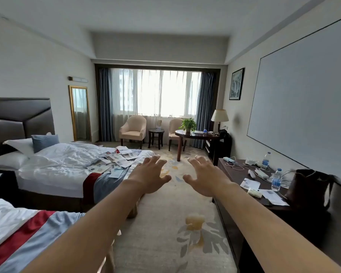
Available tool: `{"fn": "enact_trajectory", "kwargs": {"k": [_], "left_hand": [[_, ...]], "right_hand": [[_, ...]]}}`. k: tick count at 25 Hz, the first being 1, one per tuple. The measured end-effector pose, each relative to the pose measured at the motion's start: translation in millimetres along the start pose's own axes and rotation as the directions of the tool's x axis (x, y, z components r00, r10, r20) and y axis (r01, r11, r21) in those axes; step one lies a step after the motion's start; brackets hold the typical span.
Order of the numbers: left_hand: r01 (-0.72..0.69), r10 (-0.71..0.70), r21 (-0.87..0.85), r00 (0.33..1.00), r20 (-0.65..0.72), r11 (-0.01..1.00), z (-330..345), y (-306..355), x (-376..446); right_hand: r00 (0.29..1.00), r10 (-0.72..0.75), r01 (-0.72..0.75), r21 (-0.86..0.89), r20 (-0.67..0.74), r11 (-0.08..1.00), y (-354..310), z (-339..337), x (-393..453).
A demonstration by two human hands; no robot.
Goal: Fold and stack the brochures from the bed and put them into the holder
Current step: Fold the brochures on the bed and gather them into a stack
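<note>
A: In the middle of the room, how many beds are showing?

B: Two. The far bed [67,164] is sitting at about nine o'clock, and a corner of the near bed [18,229] is poking in at seven o'clock. Each is wearing a grey-blue runner with a red stripe.

A: And the seating?

B: Two cream armchairs [133,129] are standing at twelve o'clock under the window, with a small round side table [156,131] between them. A dark sideboard [244,174] is running along the wall at three o'clock.

A: Hands?

B: Two. The left hand [149,175] and the right hand [204,177] are reaching forward over the carpet, palms down, fingers spread wide and gripping nothing.

A: Where are the brochures lying?

B: The brochures [114,159] are scattered loosely across the foot end of the far bed, at about ten o'clock from the hands, too overlapped for me to count. They are looking pale, white and light blue, with small picture panels, some lying flat and unfolded, overlapping each other. A few similar sheets [250,184] are lying on the sideboard.

A: Bottles?

B: Two water bottles [276,179] with blue labels are standing on the sideboard at three o'clock, among white cables.
</note>
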State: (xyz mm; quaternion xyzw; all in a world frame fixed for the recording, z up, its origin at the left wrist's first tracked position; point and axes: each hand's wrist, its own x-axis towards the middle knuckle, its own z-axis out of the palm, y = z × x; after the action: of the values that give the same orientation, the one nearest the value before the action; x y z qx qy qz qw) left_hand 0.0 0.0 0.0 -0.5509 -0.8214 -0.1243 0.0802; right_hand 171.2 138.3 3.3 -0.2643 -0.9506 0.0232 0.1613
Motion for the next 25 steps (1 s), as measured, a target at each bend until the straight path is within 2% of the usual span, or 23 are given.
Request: {"fn": "enact_trajectory", "kwargs": {"k": [6,19,25], "left_hand": [[0.028,-0.028,0.005,0.998,0.057,1.000,20.9,-20.3,37.9],[0.038,-0.039,0.062,0.999,0.021,0.997,63.1,-45.9,183.7],[0.041,-0.044,0.054,0.998,0.054,0.998,89.5,-70.6,245.5]], "right_hand": [[1.000,0.021,-0.021,-0.014,0.010,1.000,12.5,23.8,39.2],[1.000,-0.022,0.022,-0.014,0.008,1.000,94.5,64.8,178.4],[0.999,-0.036,0.036,0.014,0.032,0.999,115.1,95.1,248.0]]}}
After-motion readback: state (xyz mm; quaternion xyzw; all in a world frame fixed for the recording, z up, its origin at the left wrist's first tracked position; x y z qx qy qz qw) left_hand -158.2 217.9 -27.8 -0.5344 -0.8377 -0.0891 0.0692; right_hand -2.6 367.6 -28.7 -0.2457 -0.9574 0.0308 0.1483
